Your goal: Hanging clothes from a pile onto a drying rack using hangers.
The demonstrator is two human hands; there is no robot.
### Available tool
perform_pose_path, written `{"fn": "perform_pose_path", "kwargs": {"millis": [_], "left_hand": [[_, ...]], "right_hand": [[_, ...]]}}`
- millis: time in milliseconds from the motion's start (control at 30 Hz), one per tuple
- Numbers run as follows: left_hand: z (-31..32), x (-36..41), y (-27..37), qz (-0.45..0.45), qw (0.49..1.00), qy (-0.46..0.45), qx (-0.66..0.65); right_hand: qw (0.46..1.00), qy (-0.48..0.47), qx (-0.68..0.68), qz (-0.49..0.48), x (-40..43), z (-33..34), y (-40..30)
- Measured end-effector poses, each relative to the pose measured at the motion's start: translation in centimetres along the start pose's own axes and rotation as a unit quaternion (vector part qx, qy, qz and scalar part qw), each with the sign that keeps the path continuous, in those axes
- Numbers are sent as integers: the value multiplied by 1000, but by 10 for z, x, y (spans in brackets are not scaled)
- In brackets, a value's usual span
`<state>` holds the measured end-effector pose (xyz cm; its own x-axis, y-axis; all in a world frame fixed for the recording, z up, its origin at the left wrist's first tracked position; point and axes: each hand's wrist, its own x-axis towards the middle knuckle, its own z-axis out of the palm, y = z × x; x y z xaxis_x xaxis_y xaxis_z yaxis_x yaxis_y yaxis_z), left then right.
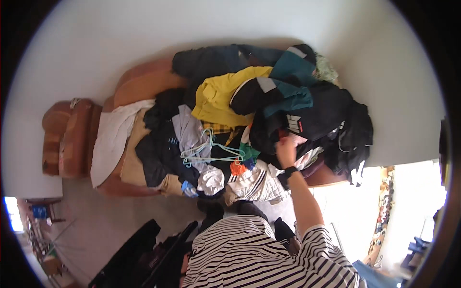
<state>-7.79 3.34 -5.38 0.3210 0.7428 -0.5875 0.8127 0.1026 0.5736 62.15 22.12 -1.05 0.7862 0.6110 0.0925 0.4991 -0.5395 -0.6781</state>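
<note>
My right hand [287, 147], with a dark band [290, 171] at the wrist, reaches into a heap of clothes on a brown sofa. Its fingers are at the lower edge of a black and teal garment [317, 104] bearing a white print; whether they grip it is unclear. A pink cloth [298, 139] lies just beside the hand. Light-green hangers [212, 158] rest on the heap to the left. Behind them spreads a yellow garment [216, 95]. A white quilted garment [257, 185] with dark stripes hangs at the sofa's front. My left hand is out of view.
The brown sofa [144, 81] stands against a pale wall, with a white cloth [115, 133] over its left part. Brown cushions [77, 140] stack farther left. Dark garments [144, 253] hang near my left side. A rack of small items [383, 208] stands at right.
</note>
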Motion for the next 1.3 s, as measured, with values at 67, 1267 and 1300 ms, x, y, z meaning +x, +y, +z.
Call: {"fn": "perform_pose_path", "kwargs": {"millis": [67, 1267, 1300], "left_hand": [[-17, 21, 24, 254, 947, 48, 190], [-93, 205, 605, 292, 913, 157, -237], [-113, 197, 612, 283, 897, 212, -267]], "right_hand": [[981, -41, 158, 106, 50, -12, 84], [752, -194, 478, -410, 56, -425, -338], [776, -149, 444, -422, 73, -440, -331]]}}
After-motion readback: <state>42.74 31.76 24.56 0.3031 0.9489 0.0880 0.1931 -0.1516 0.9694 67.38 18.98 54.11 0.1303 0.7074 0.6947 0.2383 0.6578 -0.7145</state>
